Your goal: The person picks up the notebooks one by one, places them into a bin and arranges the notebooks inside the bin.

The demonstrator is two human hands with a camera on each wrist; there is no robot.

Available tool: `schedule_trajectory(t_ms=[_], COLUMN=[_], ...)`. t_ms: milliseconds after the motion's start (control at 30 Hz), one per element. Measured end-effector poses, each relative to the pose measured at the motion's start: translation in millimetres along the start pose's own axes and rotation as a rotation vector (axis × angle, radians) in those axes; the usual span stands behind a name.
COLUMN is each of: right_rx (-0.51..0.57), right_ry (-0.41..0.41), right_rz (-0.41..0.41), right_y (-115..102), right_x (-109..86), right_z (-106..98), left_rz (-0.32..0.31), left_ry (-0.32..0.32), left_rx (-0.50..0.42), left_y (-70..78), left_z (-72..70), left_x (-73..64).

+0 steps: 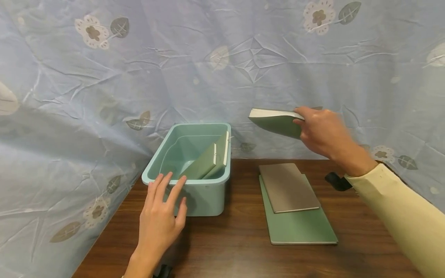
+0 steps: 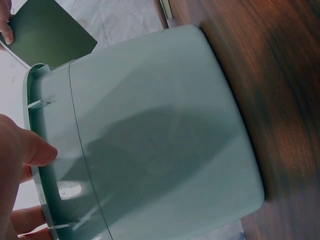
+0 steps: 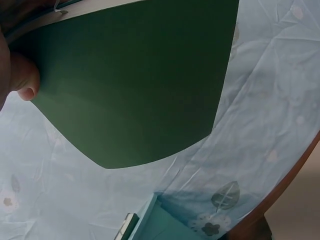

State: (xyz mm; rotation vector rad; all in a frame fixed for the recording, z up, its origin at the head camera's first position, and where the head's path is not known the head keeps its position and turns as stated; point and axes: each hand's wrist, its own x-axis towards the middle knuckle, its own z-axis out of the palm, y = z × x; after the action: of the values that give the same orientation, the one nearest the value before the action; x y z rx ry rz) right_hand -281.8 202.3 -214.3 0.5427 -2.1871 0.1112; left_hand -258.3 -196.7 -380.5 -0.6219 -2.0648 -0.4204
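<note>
Holding a green notebook [image 1: 278, 126] pinched in the right hand [image 1: 323, 133], raised to the right of the bin [image 1: 205, 199]. Left hand [image 1: 158, 216], straight-fingered, not grasping, touches bin's near side; two more notebooks [image 1: 199, 164] lean inside.

Legible text, labels, numbers and signs: none in the three views.
Nothing can be read on the raised green notebook [image 1: 278, 126], the brown notebook [image 1: 290, 187], the flat green notebook [image 1: 302, 233] beneath it, the two notebooks [image 1: 201, 164] standing in the tub, or the visible walls of the tub [image 1: 205, 199]; the backdrop cloth [image 1: 194, 42] bears printed flowers and leaves, with no readable characters.
</note>
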Motion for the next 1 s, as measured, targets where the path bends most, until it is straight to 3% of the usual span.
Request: schedule_trajectory(t_ms=[333, 567, 1000], right_rx=[0.007, 0.012, 0.013], right_ry=[0.036, 0.026, 0.044], right_rz=[-0.036, -0.037, -0.119], right_y=[-12.6, -22.7, -34.8], right_x=[8.6, 14.2, 23.4], right_z=[8.8, 12.8, 20.5], left_rz=[-0.015, 0.006, -0.025], left_ry=[-0.021, 0.019, -0.055], left_rx=[0.013, -0.003, 0.028], left_y=[0.2, -0.8, -1.4], left_z=[-0.8, -1.0, -3.0], left_x=[-0.4, -0.3, -0.9])
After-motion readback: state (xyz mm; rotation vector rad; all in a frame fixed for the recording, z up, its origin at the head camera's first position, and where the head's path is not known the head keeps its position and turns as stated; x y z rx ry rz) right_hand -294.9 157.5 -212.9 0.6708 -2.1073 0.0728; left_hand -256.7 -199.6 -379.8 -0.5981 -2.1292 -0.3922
